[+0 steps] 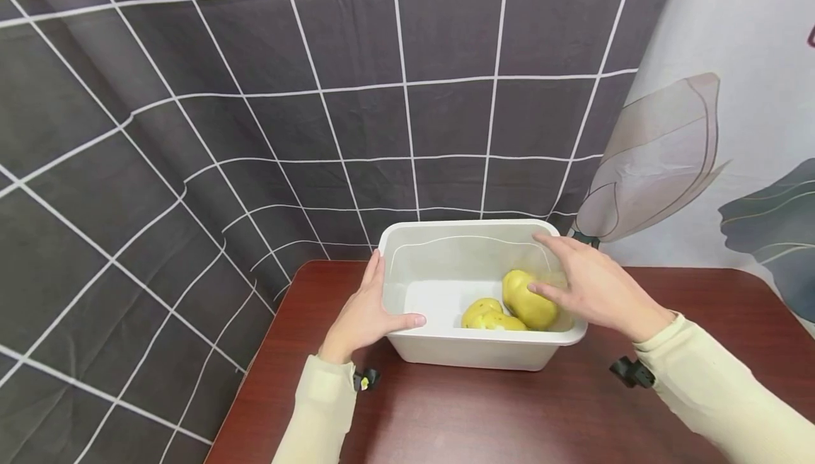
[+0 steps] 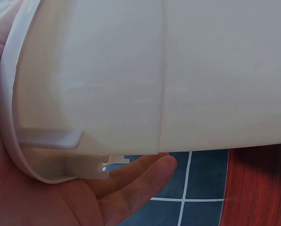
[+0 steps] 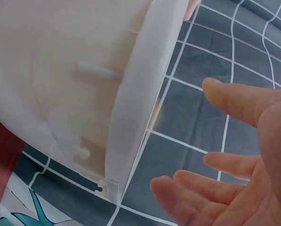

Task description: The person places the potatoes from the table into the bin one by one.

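Note:
A white plastic bin (image 1: 446,347) stands on the table with yellow potatoes (image 1: 530,301) in its right half. The front wall partly hides the lower potatoes (image 1: 484,314). My left hand (image 1: 364,315) holds the bin's left end, thumb over the front rim and fingers along the outside. In the left wrist view, the palm of the left hand (image 2: 41,202) lies against the rim. Above the bin's right end is my right hand (image 1: 601,283), fingers spread and thumb apart. Seen from the right wrist, the right hand (image 3: 229,183) is apart from the rim and holds nothing.
The bin rests on a reddish-brown wooden table (image 1: 446,418). Behind and to the left hangs a dark cloth with a white grid (image 1: 452,121). A pale cloth with leaf shapes (image 1: 758,110) hangs at the right.

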Demonstrator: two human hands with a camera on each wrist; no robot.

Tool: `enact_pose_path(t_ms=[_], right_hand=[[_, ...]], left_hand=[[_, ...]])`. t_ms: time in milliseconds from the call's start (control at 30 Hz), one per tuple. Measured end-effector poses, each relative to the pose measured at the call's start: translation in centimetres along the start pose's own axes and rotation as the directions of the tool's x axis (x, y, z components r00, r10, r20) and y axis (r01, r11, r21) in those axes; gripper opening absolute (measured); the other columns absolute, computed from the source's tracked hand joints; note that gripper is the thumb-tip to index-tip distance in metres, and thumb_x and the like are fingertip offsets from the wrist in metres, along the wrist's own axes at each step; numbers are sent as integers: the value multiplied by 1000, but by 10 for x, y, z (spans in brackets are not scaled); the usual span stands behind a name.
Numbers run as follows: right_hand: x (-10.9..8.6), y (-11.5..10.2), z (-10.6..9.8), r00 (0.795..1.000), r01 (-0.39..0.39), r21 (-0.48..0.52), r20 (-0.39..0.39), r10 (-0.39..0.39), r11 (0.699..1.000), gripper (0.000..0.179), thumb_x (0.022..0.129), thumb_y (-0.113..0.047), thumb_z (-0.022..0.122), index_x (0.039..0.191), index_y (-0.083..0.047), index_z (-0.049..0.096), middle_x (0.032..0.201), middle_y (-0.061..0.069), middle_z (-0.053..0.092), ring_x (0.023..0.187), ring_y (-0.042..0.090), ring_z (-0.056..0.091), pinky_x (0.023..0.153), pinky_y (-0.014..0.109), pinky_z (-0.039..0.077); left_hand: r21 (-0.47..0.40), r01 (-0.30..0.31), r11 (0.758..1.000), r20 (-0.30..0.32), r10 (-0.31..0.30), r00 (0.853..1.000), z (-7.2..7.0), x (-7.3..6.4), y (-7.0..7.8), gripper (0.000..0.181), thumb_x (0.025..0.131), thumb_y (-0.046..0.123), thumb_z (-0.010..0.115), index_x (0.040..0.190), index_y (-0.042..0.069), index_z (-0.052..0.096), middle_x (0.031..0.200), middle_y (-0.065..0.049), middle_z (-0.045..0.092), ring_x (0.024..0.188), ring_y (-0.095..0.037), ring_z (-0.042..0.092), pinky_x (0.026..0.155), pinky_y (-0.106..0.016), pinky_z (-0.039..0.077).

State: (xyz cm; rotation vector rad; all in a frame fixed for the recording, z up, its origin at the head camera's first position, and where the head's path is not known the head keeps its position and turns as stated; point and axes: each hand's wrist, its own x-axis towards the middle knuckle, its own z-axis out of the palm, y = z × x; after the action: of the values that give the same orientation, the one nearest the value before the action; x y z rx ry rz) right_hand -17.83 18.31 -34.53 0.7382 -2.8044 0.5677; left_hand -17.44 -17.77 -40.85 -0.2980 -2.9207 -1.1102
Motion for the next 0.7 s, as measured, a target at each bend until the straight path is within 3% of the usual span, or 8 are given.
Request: enact_pose_path(t_ms=[67,533,700], right_hand=[[-1,1,0,1000,4,-4,-6,-4,1000,74,86,-30,80,143,3,48,133,28,58,117,46,59,94,62,46],[-11,7,2,999,7,-18,-41,-8,1000,67,86,-29,79,140,2,52,127,27,62,113,44,61,91,61,48],[-15,11,2,998,8,-21,-67,-10,1000,65,87,-27,78,138,3,53,127,26,62,115,44,60,93,60,46]], left_hand=[[2,-3,1000,0,3,1000,0,0,0,132,65,64,85,162,10,12,169,1,5,135,-33,47,105,-53,42],[11,-11,1000,5,11,1000,0,0,3,131,67,62,84,162,8,11,169,-2,5,136,-35,47,105,-53,42],[33,-1,999,5,1,1000,0,-1,3,125,72,64,80,162,8,13,169,-1,3,139,-34,44,106,-54,41]])
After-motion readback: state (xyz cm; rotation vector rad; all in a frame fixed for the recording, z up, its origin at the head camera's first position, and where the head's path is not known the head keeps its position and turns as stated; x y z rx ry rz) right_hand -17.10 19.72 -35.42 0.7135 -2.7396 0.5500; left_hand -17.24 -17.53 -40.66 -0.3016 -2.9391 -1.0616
